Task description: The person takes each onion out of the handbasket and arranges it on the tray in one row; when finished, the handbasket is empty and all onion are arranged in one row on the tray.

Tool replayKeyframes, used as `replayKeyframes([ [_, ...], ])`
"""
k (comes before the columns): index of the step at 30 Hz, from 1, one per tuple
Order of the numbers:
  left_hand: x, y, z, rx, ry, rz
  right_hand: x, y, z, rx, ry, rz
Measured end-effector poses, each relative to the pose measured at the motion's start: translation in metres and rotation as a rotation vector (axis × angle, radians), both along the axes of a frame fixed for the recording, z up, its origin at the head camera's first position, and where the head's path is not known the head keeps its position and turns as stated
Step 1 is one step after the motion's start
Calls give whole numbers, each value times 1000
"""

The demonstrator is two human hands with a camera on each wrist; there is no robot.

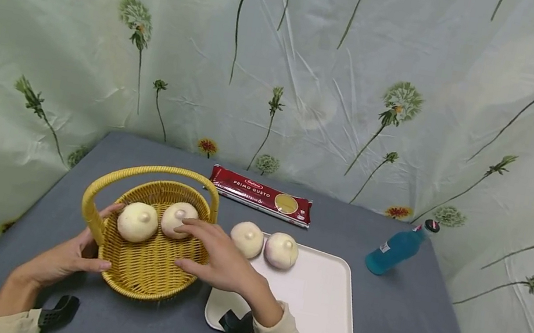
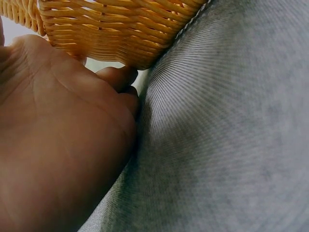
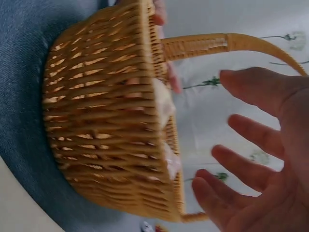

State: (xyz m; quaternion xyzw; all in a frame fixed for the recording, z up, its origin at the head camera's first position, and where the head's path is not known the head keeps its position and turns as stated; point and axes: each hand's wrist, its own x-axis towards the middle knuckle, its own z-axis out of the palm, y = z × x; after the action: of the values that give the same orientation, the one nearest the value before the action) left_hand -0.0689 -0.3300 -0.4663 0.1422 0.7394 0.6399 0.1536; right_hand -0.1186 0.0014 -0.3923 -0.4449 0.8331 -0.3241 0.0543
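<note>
Yellow woven wicker basket (image 1: 148, 241) near table's left edge, holding two pale round onions (image 1: 137, 222); left hand (image 1: 66, 256) grips its rim to steady it; right hand (image 1: 219, 259) hovers over it, fingers spread, holding nothing; two more onions (image 1: 281, 250) on white plastic tray (image 1: 322, 311).

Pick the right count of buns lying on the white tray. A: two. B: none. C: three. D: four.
A: two buns sit at the far left of the tray; the other two lie in the basket.
</note>
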Motion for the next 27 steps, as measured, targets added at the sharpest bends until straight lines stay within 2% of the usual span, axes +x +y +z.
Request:
replayKeyframes([
  [9, 0, 2, 3, -11, -54, 20, -13, -28, -14, -38, -8, -29],
  [15, 0, 2, 4, -10, -54, 16, -22, -38, -20, -47, -30, -62],
  [22, 1, 1, 3, -32, -48, 20, -24, -46, -29, -21, -29, -96],
  [27, 1, 1, 3, -33, -45, 22, -22, -49, -28, 29, -31, -123],
])
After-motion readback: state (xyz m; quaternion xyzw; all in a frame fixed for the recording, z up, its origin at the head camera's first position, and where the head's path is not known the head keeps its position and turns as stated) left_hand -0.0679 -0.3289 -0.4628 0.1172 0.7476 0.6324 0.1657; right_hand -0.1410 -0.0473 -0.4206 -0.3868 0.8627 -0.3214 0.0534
